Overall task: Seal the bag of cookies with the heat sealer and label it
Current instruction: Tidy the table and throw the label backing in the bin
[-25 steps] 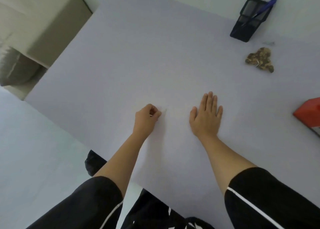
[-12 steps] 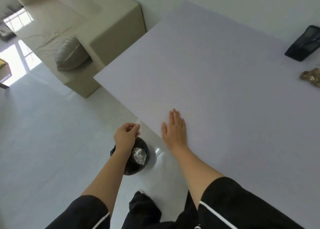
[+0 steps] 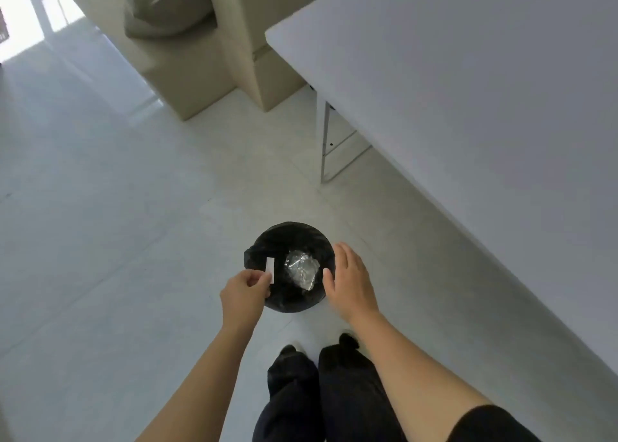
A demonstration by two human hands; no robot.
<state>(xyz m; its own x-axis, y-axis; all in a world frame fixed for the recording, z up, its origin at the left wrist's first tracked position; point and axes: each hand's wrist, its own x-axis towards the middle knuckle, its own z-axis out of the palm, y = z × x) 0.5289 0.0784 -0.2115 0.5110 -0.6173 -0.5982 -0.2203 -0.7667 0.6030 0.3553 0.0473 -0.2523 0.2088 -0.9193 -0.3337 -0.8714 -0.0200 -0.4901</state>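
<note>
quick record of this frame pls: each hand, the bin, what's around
left hand: pinches a white paper strip over the bin
right hand: open, relaxed, beside the bin's right rim; contact unclear
bin: black-lined, on the floor, crumpled clear plastic inside
surroundings: white table at right, beige sofa with cushion beyond

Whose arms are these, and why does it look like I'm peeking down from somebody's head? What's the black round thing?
No machine here, just a person. A camera worn on their head looks down, so you see their own arms and legs. The left hand pinches a small white paper slip above a bin lined with a black bag, standing on the floor. Crumpled clear plastic lies inside the bin. The right hand is open by the bin's right edge, holding nothing. A white table is on the right, and a beige sofa is farther back.
</note>
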